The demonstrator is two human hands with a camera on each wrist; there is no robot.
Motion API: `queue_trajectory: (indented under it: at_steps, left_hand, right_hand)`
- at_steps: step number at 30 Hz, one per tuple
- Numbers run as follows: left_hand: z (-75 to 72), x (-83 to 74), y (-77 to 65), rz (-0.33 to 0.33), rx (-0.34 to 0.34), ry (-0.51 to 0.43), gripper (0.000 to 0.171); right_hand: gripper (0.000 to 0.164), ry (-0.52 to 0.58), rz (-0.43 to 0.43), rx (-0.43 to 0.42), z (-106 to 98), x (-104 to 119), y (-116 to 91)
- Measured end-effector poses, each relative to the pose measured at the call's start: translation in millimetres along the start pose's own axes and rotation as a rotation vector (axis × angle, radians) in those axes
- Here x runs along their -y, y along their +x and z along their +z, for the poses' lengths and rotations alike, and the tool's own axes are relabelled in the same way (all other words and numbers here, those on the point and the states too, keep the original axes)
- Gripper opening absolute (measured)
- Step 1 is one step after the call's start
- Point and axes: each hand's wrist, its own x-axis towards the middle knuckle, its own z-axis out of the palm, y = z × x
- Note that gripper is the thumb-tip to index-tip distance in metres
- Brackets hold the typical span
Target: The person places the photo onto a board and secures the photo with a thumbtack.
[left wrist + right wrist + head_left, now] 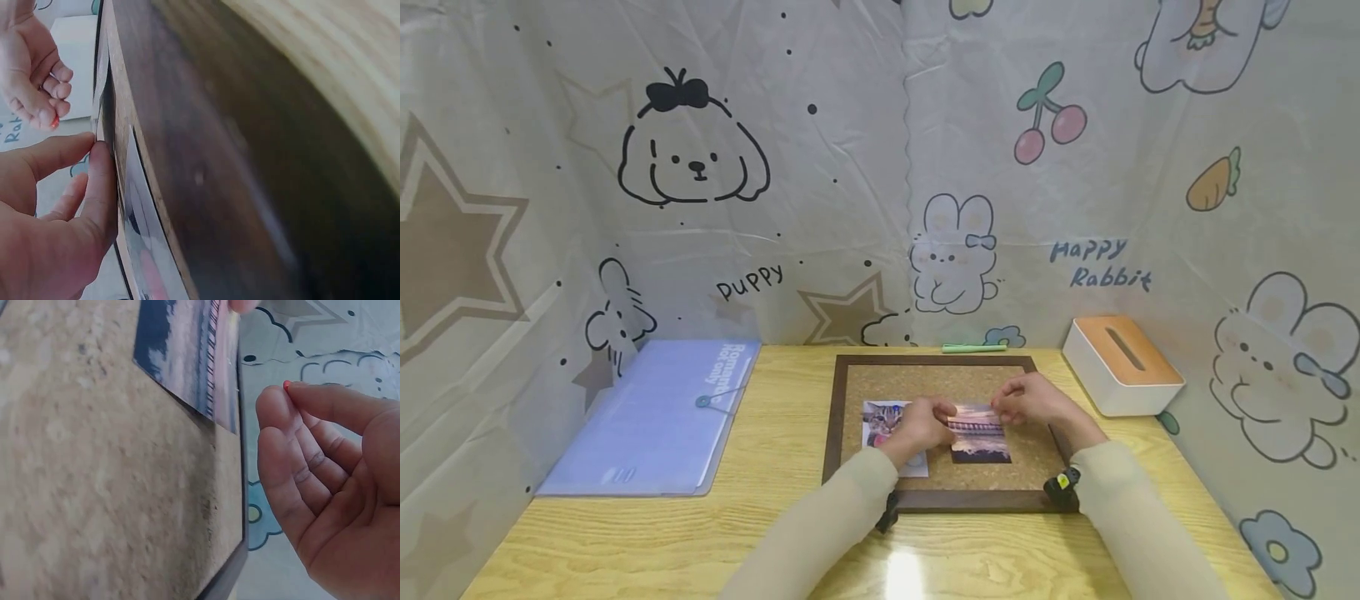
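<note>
A cork board [887,382] in a dark wooden frame lies on the table. My left hand [923,423] pinches the left edge of a sunset photo [979,443] between thumb and finger; the photo stands partly off the cork. Close to the photo's upper right corner, my right hand [1036,398] pinches a small red pushpin [287,385], mostly hidden by the fingertips. In the right wrist view a gap shows between that hand and the photo [194,356]. A cat photo [874,412] lies on the left half of the board, partly covered by my left hand.
A translucent blue document folder [655,425] lies at the left. A white tissue box [1101,379] with an orange-brown lid stands at the back right. Behind the board is a green pen [973,348]. Printed cloth [850,167] hangs around the table [775,467].
</note>
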Motion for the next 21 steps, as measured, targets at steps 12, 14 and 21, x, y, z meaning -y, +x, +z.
queue_trajectory:
  at_steps: [12,14,21]
  left_hand:
    - [7.1,-5.8,6.2,0.004,-0.035,0.122,0.042]
    - [7.7,-6.2,6.6,0.008,-0.042,0.137,0.042]
    - [9.9,-6.9,5.9,0.008,-0.039,0.163,0.043]
  right_hand:
    - [0.013,-0.035,0.021,0.079,14,-2,15]
    - [0.014,-0.044,0.017,0.081,15,-3,17]
    - [0.012,-0.051,0.056,0.063,20,-7,22]
